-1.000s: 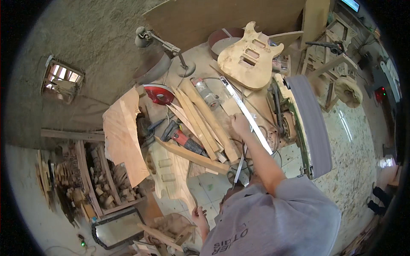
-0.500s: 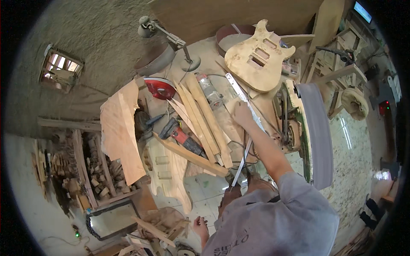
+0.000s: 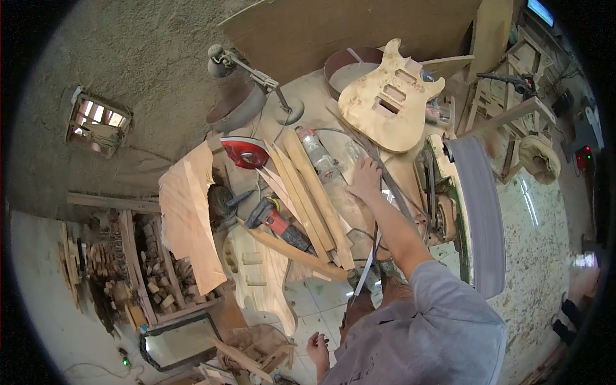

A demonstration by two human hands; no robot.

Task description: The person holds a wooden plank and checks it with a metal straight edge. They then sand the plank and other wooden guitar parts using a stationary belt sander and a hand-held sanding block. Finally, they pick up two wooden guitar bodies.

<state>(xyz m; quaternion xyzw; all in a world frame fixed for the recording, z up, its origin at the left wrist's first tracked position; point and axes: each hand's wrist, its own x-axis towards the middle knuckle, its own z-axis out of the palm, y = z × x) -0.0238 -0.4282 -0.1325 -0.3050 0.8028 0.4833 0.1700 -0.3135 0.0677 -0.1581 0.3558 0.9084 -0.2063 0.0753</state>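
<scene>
My right hand [image 3: 366,179] reaches over the workbench with its fingers spread, palm down, beside a long dull grey strip [image 3: 394,183]. The fingertips lie close to the strip's edge; whether they touch it I cannot tell. A pale, shiny piece shows next to my right wrist, mostly hidden by the arm. My left hand [image 3: 317,350] hangs low beside my body with curled fingers. A small dark thing seems to be in them, too small to name. Left of my right hand lie a grey cylindrical power tool [image 3: 317,154] and long wooden strips [image 3: 314,192].
A guitar body [image 3: 385,96] lies at the back of the bench, another [image 3: 260,276] nearer left. A red iron [image 3: 244,153], a red-and-black power tool [image 3: 279,228] and a desk lamp [image 3: 289,112] stand around. A belt sander [image 3: 478,218] is at right.
My right hand's fingers have spread from a closed grip. The bright metal strip beside it now looks dull grey and lies at a different angle. The whole view has shifted slightly.
</scene>
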